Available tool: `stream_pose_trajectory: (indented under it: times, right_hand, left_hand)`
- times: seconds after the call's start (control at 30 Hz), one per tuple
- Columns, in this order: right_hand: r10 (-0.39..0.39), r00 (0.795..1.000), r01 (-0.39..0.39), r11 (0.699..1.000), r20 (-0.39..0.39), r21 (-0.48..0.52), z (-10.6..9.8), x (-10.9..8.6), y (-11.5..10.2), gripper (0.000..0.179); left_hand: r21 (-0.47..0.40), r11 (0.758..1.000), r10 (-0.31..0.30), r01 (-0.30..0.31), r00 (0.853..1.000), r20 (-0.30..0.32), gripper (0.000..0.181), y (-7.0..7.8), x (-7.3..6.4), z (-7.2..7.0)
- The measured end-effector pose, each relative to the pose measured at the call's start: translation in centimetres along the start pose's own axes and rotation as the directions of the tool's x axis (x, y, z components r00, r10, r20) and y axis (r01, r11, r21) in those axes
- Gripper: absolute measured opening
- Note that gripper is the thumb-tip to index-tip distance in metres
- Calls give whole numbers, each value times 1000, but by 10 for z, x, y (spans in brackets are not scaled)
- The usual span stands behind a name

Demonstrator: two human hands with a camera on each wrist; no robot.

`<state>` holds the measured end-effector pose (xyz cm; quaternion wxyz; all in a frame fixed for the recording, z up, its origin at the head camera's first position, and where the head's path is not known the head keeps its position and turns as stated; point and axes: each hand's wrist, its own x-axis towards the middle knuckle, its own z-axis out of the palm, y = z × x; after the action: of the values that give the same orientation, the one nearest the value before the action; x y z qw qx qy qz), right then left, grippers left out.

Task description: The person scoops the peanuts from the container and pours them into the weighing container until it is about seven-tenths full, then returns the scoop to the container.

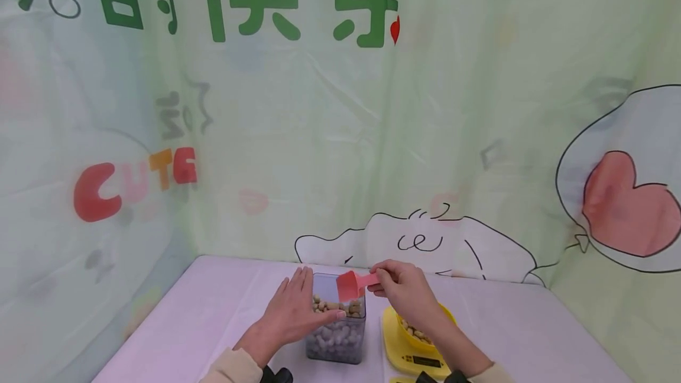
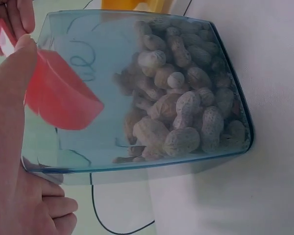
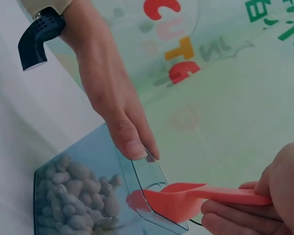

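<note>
A clear plastic container (image 1: pixel 326 281), partly filled with unshelled peanuts (image 2: pixel 186 105), stands upright on the table in front of me. My left hand (image 1: pixel 289 310) rests on its rim at the left, fingers straight along the side and thumb stretched across the near edge. Between thumb and fingers, my right hand (image 1: pixel 411 293) pinches the handle of a red scoop (image 1: pixel 348 286). The scoop's bowl is tilted down inside the container's opening, above the peanuts, as the left wrist view shows through the wall.
Right of the container, a yellow bowl (image 1: pixel 449 313) of peanuts sits on a yellow kitchen scale (image 1: pixel 392 344) with a small dark display; my right forearm passes over it. A pale cloth covers the table (image 1: pixel 234 288). A printed curtain (image 1: pixel 298 152) hangs behind and at the sides.
</note>
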<state>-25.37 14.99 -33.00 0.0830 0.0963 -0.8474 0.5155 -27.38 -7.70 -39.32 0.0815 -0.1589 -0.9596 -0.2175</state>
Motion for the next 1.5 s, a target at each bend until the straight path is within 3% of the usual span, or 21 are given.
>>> stream_pose_trajectory:
  times: [0.13, 0.27, 0.4, 0.63, 0.83, 1.1, 1.27, 1.4, 1.5]
  right_hand:
    - [-77, 997, 80, 988, 29, -129, 8, -1, -3, 15]
    - [-156, 986, 165, 946, 54, -278, 16, 0, -4, 16]
    - [-162, 983, 182, 920, 88, -346, 22, 0, -6, 16]
    - [-132, 975, 177, 946, 177, -273, 24, 3, -12, 20]
    - [-53, 980, 94, 973, 190, -210, 22, 7, -14, 19]
    - [-39, 987, 73, 973, 158, -217, 23, 9, -12, 21]
    - [-67, 989, 100, 960, 132, -260, 23, 9, -18, 22]
    - [-51, 985, 96, 958, 167, -272, 26, 11, -22, 22]
    - [-15, 980, 62, 972, 199, -229, 29, 13, -21, 23]
  left_hand:
    - [-5, 1000, 0, 0, 1000, 4, 121, -1, 0, 2]
    - [-10, 1000, -10, 10, 1000, 17, 121, 0, 1, 3]
    - [-17, 999, -29, 30, 999, 37, 122, 0, 1, 3]
    - [-2, 1000, -31, 31, 998, 59, 119, -3, 2, 3]
    - [9, 999, -35, 35, 998, 59, 120, -3, 3, 3]
    - [-33, 999, -39, 41, 997, 63, 120, 1, -1, 3]
    - [-38, 998, -40, 42, 998, 56, 123, 0, -2, 4]
    - [-41, 999, -30, 32, 998, 50, 124, -1, -1, 3]
    - [-47, 999, -19, 21, 999, 48, 123, -2, 0, 2]
